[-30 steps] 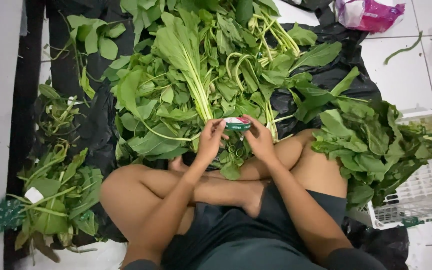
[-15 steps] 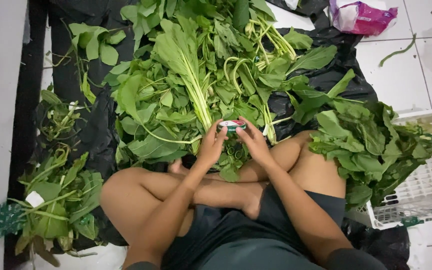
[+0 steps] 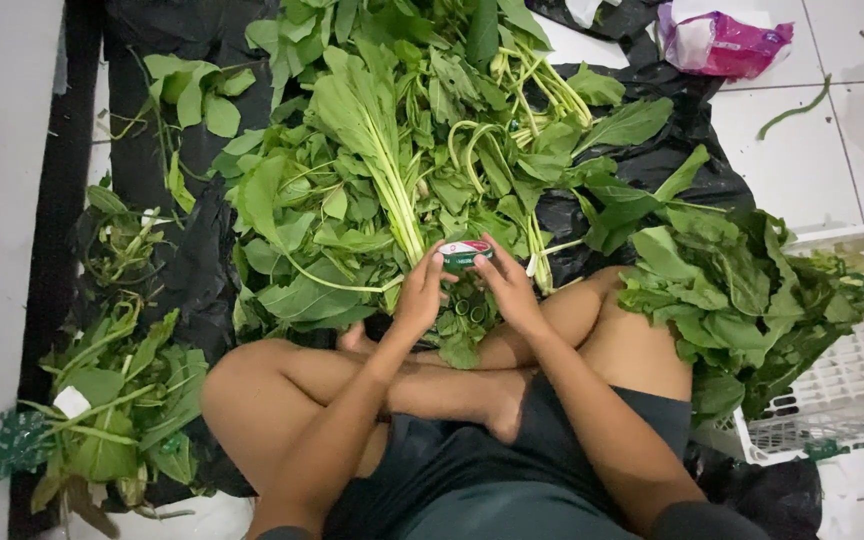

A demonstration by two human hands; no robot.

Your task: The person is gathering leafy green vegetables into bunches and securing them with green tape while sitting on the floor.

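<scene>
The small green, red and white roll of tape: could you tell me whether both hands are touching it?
Touching. The head view shows the left hand and right hand both pinching the small green, red and white roll of tape between their fingertips, above the leafy greens.

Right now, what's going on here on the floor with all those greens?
A person sits cross-legged on a black sheet, facing a big pile of leafy greens. The left hand and right hand together hold a small roll of tape above the lap. A white basket of greens stands at their right.

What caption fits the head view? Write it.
Both hands hold a small green-and-red roll over a heap of leafy greens.
</scene>
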